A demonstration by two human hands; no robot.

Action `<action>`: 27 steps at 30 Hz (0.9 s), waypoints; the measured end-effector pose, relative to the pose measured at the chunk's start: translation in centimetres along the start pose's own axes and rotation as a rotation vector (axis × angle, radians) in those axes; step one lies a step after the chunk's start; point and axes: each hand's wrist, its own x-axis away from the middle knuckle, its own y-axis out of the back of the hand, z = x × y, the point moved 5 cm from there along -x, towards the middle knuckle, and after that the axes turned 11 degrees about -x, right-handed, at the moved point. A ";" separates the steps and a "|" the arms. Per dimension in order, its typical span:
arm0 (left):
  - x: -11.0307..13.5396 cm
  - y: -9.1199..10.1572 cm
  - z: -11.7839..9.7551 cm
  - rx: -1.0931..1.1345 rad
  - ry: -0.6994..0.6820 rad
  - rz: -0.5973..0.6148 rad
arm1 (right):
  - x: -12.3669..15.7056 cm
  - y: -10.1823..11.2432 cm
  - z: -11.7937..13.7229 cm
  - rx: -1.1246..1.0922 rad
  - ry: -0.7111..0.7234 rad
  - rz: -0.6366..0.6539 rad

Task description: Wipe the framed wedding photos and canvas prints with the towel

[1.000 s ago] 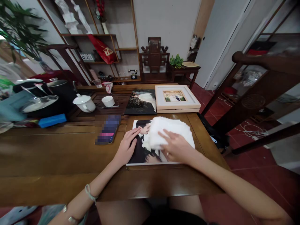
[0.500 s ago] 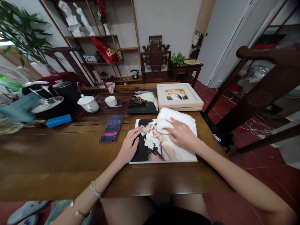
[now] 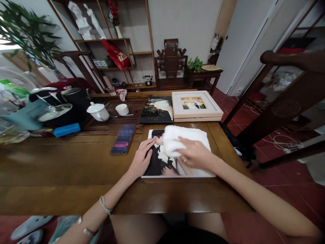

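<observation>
A wedding photo panel with a white edge lies flat on the wooden table in front of me. My left hand rests on its left side, fingers stretched out and pressing lightly on the picture. A folded white towel covers the panel's upper middle and right, hiding most of the pictured couple's heads. My right hand, a little blurred, grips the towel from above against the panel, with part of the fingers sunk in the cloth.
Behind the panel lie a dark photo panel and pale wooden frames, stacked. A phone is left of my left hand. Farther left stand a lidded white cup, a small white cup and a blue box. A chair stands at right.
My right hand has moved the towel left and slightly toward me across the panel, so it covers more of the faces. My left hand stays on the panel's left side.
</observation>
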 end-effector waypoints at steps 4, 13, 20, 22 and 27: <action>0.0 0.0 -0.2 0.015 -0.013 -0.007 | 0.7 2.0 -3.0 0.153 -0.344 0.012; 0.0 0.0 0.2 0.025 -0.009 -0.003 | 2.6 0.9 6.7 -0.334 0.462 0.280; 0.1 0.0 0.1 0.026 0.000 -0.010 | -0.1 0.6 -1.1 -0.179 -0.039 -0.016; 0.1 0.0 0.1 0.020 0.004 -0.007 | 0.0 1.4 -2.9 -0.051 -0.244 -0.059; 0.1 -0.1 0.2 0.016 0.017 0.004 | 1.7 2.5 0.6 0.051 -0.247 0.197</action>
